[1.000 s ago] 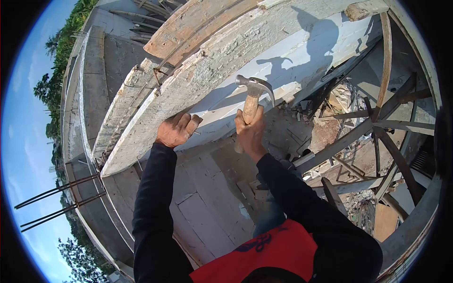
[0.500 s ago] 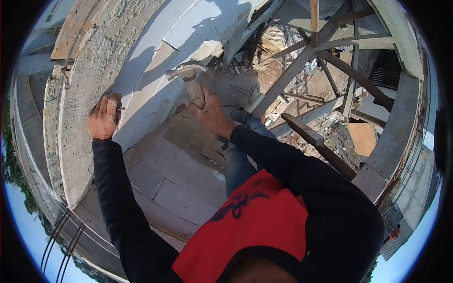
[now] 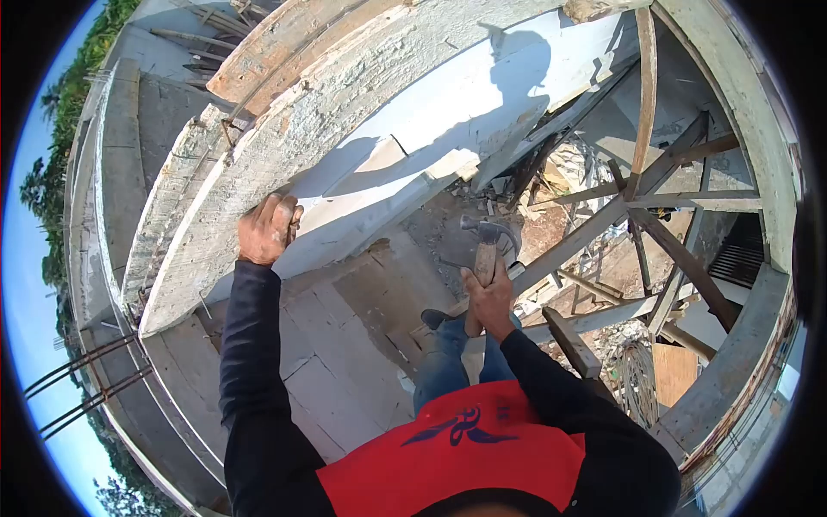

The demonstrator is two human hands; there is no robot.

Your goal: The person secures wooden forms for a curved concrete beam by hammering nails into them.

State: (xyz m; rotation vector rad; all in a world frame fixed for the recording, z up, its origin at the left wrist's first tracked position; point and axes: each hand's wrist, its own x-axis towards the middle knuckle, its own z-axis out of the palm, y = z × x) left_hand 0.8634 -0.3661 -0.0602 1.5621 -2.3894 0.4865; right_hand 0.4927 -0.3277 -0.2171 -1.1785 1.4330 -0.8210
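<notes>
My right hand (image 3: 492, 300) is closed round the wooden handle of a claw hammer (image 3: 485, 258). The hammer stands head up in front of my legs, apart from the wall. My left hand (image 3: 266, 231) is closed, its fingers curled against the face of the rough concrete beam (image 3: 297, 129). A thin nail showed at these fingertips half a second ago; now the fingers mostly hide it. Below and beside the beam runs a pale block wall (image 3: 379, 207), with shadows across it.
Grey timbers (image 3: 594, 233) cross at the right above rubble. A short beam end (image 3: 570, 343) juts out near my right arm. Reinforcing bars (image 3: 95, 392) stick out at the lower left. Below lie a block surface (image 3: 345, 388) and a plywood piece (image 3: 674, 370).
The hammer has dropped away from the wall, toward my legs, and its head now points up. My left hand stays at the beam. The view has turned and shifted.
</notes>
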